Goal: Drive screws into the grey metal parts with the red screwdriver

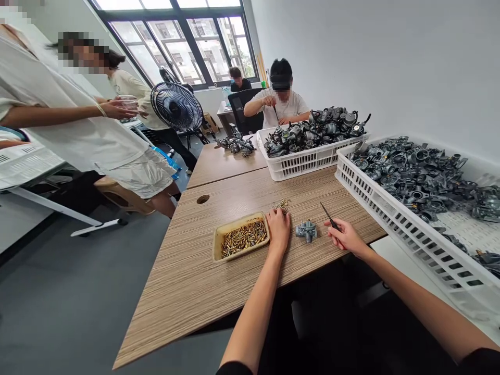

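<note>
My left hand (278, 227) rests palm down on the table, between a small tub and a grey metal carburetor. Its fingers are apart and reach to a loose pile of small brass parts (284, 203); whether a fingertip touches one is too small to tell. Many more brass pieces (244, 237) fill the shallow cream tub (216, 250) against that hand's left side. My right hand (347, 237) is closed around a thin black screwdriver (330, 219), its shaft pointing up and left. The carburetor (307, 230) lies on the wood between both hands, touched by neither.
White crates, one at the back (275, 171) and one at the right (414, 229), hold heaps of carburetors. More carburetors (236, 144) lie at the table's far end. A co-worker (287, 107) sits opposite. People stand at the left near a black fan (177, 107).
</note>
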`<move>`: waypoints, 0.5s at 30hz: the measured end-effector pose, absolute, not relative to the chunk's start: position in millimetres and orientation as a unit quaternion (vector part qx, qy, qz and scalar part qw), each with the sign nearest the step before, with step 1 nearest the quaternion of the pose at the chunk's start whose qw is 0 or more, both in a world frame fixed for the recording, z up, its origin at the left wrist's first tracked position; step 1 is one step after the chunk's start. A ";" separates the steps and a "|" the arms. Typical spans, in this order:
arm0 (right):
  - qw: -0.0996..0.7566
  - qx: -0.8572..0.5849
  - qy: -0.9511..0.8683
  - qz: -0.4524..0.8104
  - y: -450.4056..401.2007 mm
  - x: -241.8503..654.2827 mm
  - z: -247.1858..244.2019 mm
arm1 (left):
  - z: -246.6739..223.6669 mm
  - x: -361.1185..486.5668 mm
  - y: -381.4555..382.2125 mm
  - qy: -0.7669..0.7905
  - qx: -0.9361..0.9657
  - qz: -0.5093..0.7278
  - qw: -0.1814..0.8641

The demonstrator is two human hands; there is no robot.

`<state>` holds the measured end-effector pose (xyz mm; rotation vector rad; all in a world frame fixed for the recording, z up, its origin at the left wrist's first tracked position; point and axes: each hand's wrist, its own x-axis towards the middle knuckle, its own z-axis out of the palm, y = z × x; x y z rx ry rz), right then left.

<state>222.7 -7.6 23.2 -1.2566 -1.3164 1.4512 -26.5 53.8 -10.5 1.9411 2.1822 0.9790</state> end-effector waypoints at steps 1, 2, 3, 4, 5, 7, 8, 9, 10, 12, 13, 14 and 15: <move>0.396 -0.496 -0.519 0.573 -7.5 222.5 23.1 | -10.5 -26.8 53.7 0.708 0.628 0.321 0.036; 0.396 -0.496 -0.518 0.572 -7.4 222.3 23.1 | -11.0 -27.4 53.7 0.707 0.627 0.326 0.042; 0.397 -0.497 -0.518 0.572 -7.2 222.1 23.2 | -11.9 -28.1 53.8 0.704 0.625 0.333 0.050; 0.397 -0.497 -0.518 0.572 -7.1 221.8 23.3 | -13.1 -28.9 54.0 0.702 0.623 0.341 0.057; 0.398 -0.497 -0.518 0.572 -6.9 221.5 23.4 | -14.5 -29.8 54.2 0.699 0.621 0.349 0.065; 0.399 -0.496 -0.518 0.572 -6.9 221.1 24.0 | -17.1 -31.1 54.5 0.694 0.618 0.363 0.076; 0.399 -0.495 -0.518 0.572 -7.0 221.0 24.4 | -18.0 -31.6 54.6 0.691 0.616 0.369 0.081; 0.399 -0.495 -0.519 0.572 -7.3 220.9 24.9 | -18.6 -31.9 54.6 0.689 0.615 0.374 0.084; 0.399 -0.494 -0.519 0.572 -7.6 221.0 25.3 | -18.7 -32.2 54.6 0.687 0.614 0.379 0.086; 0.398 -0.494 -0.520 0.573 -8.3 221.2 26.3 | -17.9 -32.5 54.0 0.684 0.613 0.386 0.088; 0.396 -0.493 -0.521 0.573 -8.7 221.4 26.7 | -17.0 -32.6 53.4 0.682 0.614 0.387 0.089; 0.395 -0.493 -0.521 0.573 -9.0 221.6 27.1 | -15.9 -32.7 52.6 0.680 0.616 0.387 0.090; 0.393 -0.493 -0.522 0.574 -9.2 221.8 27.5 | -14.5 -32.8 51.5 0.677 0.619 0.387 0.093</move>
